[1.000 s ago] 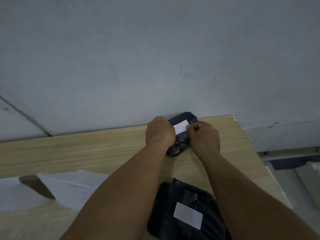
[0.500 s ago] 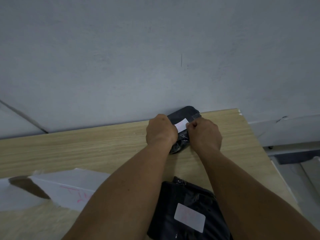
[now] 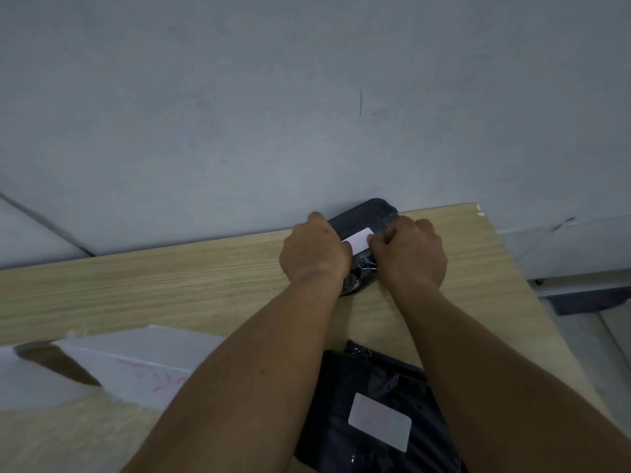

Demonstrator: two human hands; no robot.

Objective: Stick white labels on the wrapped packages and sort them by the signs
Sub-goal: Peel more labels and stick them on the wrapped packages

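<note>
Labelling in progress, sorting not done as far as we see. Near package (image 3: 375,380), black wrap, bottom centre of frame, already carries its label (image 3: 379,421) flat on top, so we judge that one stuck; it lies on the tabletop (image 3: 170,278), not moved to any sign. Far package (image 3: 370,215), also black wrap, sits at the back edge of the tabletop against the wall, centre right of frame, with the white label (image 3: 358,241) lying across it between both hands. Left hand (image 3: 316,254) is curled, knuckles up, over the label's left end; its fingertips are hidden, so how it holds we can only guess. Right hand (image 3: 409,254) is curled too, fingers pinching the label's right edge. The label looks partly down, not smoothed yet, we think. Left to do: press it flat, then sort both packages. No bin, box or tray in view. White sheets (image 3: 136,356) with faint pink writing at lower left may be the signs; the writing is unreadable and nothing lies on them.
</note>
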